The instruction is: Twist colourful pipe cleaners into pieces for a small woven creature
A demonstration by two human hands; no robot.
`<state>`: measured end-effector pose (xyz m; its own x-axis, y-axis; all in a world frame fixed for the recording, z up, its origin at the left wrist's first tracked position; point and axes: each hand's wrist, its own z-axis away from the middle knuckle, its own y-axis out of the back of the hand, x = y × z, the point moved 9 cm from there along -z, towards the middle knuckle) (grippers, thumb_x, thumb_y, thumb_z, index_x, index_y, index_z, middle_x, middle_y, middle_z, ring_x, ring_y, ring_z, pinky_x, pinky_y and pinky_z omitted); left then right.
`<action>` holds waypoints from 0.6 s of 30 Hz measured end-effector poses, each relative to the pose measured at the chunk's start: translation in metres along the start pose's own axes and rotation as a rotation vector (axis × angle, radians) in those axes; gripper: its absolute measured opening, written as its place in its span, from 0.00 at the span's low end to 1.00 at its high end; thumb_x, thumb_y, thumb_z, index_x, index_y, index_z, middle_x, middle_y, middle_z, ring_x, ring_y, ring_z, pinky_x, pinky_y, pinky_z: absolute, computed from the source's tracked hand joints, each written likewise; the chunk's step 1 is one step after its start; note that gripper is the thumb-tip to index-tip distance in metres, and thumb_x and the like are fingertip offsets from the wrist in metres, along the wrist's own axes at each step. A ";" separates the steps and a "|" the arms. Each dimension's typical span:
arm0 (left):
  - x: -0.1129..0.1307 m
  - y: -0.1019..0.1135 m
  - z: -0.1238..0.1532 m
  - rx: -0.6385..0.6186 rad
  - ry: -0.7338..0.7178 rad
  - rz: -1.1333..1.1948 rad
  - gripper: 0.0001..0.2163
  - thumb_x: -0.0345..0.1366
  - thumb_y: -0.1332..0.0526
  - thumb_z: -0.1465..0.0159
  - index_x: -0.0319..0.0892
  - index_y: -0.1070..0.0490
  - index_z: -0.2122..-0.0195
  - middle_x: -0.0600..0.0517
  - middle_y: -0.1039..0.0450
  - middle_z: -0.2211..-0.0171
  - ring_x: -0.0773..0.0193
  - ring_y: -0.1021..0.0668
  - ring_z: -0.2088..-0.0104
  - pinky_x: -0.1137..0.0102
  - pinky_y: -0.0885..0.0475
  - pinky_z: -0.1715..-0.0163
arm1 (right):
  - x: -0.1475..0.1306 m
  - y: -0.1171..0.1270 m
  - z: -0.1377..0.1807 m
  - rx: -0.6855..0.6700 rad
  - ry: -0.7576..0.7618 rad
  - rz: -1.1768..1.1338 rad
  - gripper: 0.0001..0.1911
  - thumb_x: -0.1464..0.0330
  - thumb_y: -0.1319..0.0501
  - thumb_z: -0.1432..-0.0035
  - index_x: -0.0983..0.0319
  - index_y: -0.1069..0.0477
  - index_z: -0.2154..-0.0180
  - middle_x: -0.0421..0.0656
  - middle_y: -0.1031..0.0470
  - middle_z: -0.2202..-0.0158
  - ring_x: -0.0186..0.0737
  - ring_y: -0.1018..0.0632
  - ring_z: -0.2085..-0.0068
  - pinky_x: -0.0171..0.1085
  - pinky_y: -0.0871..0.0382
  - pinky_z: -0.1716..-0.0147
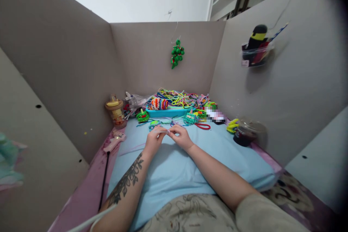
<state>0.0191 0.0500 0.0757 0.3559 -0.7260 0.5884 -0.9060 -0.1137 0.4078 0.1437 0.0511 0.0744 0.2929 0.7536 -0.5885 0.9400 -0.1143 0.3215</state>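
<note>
One small purplish piece (168, 132), cord by its look, pinched above the blue cloth (217, 163) between the left hand (155, 138) and the right hand (182, 138); both grips are closed on it, though its exact form is too small to be made out. It could be dropped, or a loop lost, if either pinch were slackened, so little of it being held. One pale purple strand (133, 148), laid leftward from the left forearm (127, 183); whether it is joined to the piece cannot be told, but it could be snagged by that arm. One knotted blue-green figure (154, 125), placed just beyond the left hand; it could be nudged by the knuckles. One heap of coloured cords (179, 97), piled above a blue tray (171, 113); tangling could be caused by a careless tug. One pink glue gun (115, 141), set at the left; the cloth could be marked, were its tip hot, which is not shown.
</note>
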 end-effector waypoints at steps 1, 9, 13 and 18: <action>0.002 0.001 0.000 -0.005 -0.013 0.007 0.07 0.34 0.44 0.40 0.44 0.26 0.68 0.48 0.25 0.67 0.61 0.26 0.61 0.62 0.36 0.52 | 0.001 0.000 0.000 0.001 -0.005 -0.007 0.08 0.65 0.41 0.46 0.62 0.26 0.68 0.43 0.28 0.74 0.35 0.28 0.71 0.34 0.32 0.72; 0.007 0.001 -0.001 -0.030 -0.043 -0.009 0.07 0.35 0.44 0.40 0.44 0.25 0.67 0.48 0.27 0.67 0.61 0.27 0.62 0.64 0.34 0.55 | -0.001 -0.005 0.001 -0.062 -0.010 -0.026 0.07 0.67 0.42 0.45 0.62 0.27 0.68 0.43 0.27 0.72 0.35 0.28 0.70 0.34 0.32 0.70; 0.005 0.003 -0.002 0.013 -0.006 -0.040 0.07 0.36 0.43 0.40 0.44 0.26 0.67 0.49 0.27 0.68 0.61 0.26 0.61 0.62 0.36 0.53 | -0.001 0.000 0.001 -0.005 -0.003 0.021 0.07 0.66 0.42 0.45 0.62 0.28 0.69 0.43 0.28 0.73 0.35 0.29 0.72 0.34 0.32 0.72; -0.001 0.003 -0.004 0.038 0.070 0.014 0.07 0.37 0.42 0.42 0.44 0.25 0.72 0.49 0.26 0.71 0.61 0.26 0.63 0.62 0.36 0.53 | -0.005 0.003 0.000 0.050 0.018 0.057 0.07 0.66 0.43 0.45 0.62 0.28 0.71 0.42 0.29 0.75 0.34 0.29 0.72 0.34 0.33 0.72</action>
<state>0.0170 0.0530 0.0786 0.3571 -0.6788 0.6416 -0.9186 -0.1305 0.3731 0.1451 0.0469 0.0777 0.3429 0.7567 -0.5566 0.9297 -0.1886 0.3164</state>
